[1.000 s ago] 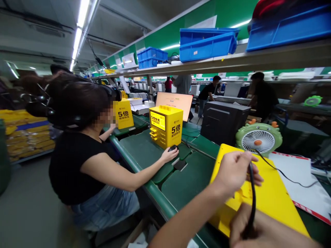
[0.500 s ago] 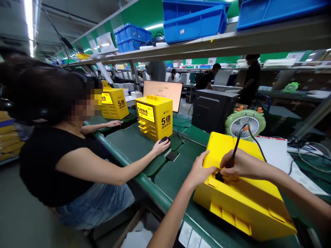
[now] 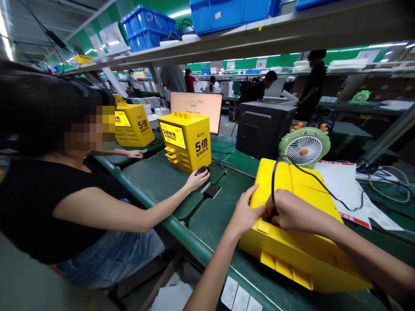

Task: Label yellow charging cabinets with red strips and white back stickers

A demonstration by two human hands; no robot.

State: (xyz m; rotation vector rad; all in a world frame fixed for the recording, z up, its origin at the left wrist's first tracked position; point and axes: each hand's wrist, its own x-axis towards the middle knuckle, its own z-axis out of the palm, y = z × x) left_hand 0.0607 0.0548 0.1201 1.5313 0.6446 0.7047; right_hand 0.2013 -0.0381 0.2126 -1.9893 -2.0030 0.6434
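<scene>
A yellow box-shaped housing (image 3: 288,252) lies on the green bench in front of me, its ribbed side toward me. My left hand (image 3: 244,214) grips its left edge, thumb reaching toward a recess near the corner. Closed around a black power cord (image 3: 274,179), my right hand (image 3: 288,211) presses at that recess. The cord's end is hidden by my fingers, so how far it sits inside does not show. From my fist the cord loops up and trails right across the housing.
A green fan (image 3: 304,147) and white sheets (image 3: 343,190) stand behind the housing. To the left, a seated co-worker's hand (image 3: 197,179) rests on a mouse beside an upright yellow unit (image 3: 201,144). A black case (image 3: 264,129) is farther back; blue bins (image 3: 233,17) sit overhead.
My right hand has moved in closer to my left, and the black cord end seen before is now covered. The cord's loop has swung left and lower. My view has shifted slightly.
</scene>
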